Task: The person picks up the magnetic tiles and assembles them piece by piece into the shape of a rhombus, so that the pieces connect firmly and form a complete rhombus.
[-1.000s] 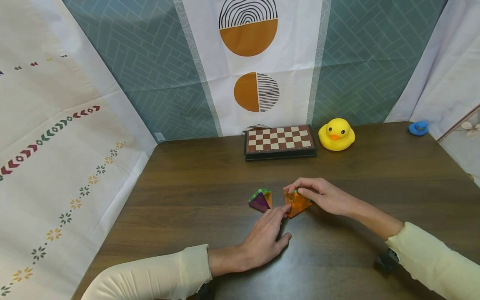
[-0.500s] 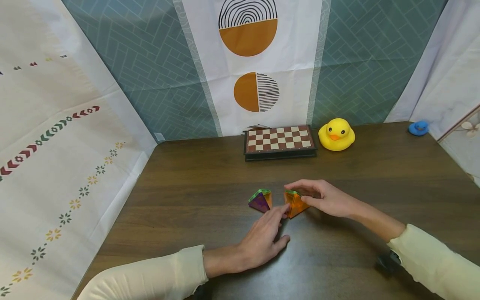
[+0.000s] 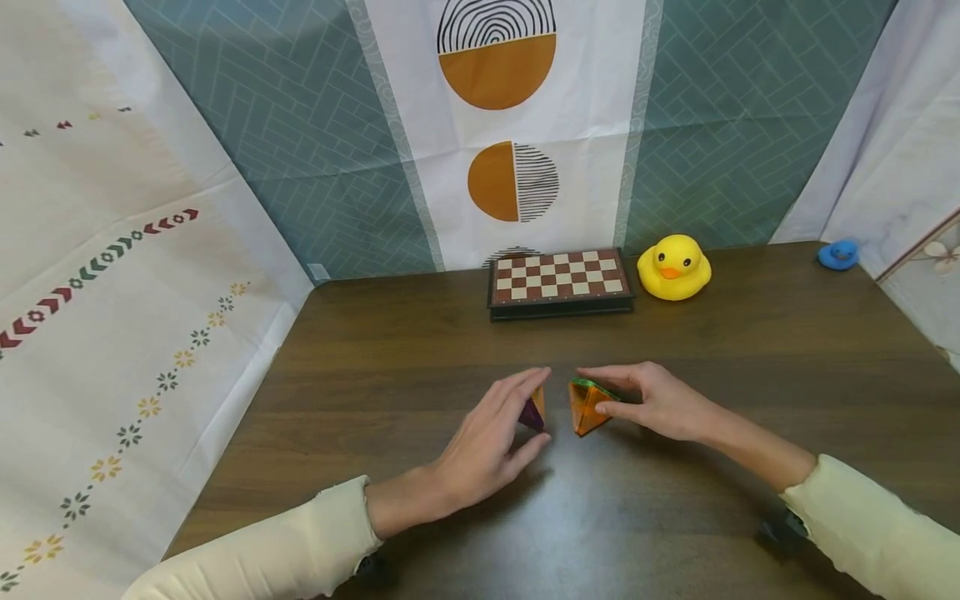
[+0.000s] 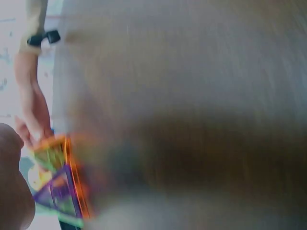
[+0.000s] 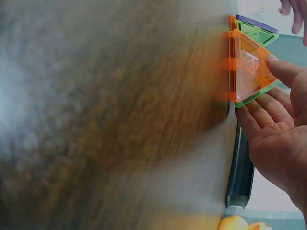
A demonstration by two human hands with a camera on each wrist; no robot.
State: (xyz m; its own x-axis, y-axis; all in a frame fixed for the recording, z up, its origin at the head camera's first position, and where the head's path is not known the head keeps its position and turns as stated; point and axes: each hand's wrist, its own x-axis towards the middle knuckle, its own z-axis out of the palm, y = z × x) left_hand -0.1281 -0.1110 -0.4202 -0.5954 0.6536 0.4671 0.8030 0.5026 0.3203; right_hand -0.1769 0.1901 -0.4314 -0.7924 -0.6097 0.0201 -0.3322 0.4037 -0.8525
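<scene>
Two small pyramids of translucent magnetic tiles stand a short gap apart on the table. On the right one, the orange pyramid (image 3: 589, 410) with a green edge, my right hand (image 3: 663, 404) has its thumb on the near face and its fingers behind. The right wrist view shows the thumb against an orange triangle tile (image 5: 252, 67) and fingertips along its green edge. My left hand (image 3: 480, 442) arches around the left one, the purple pyramid (image 3: 532, 415), thumb in front and fingers beyond, mostly hiding it. A purple triangle tile (image 4: 60, 194) shows in the left wrist view, apart from that hand.
Behind the pyramids, a checkered board-game box (image 3: 561, 287) lies near the table's (image 3: 375, 358) back edge. Beside it sits a yellow rubber duck (image 3: 673, 268). A small blue duck (image 3: 837, 256) is at the far right corner, and fabric hangs behind.
My left hand has left the orange pyramid and moved left, around the purple one. The right hand's fingers have shifted, with the thumb moving onto the orange near face. The pyramids stay in place.
</scene>
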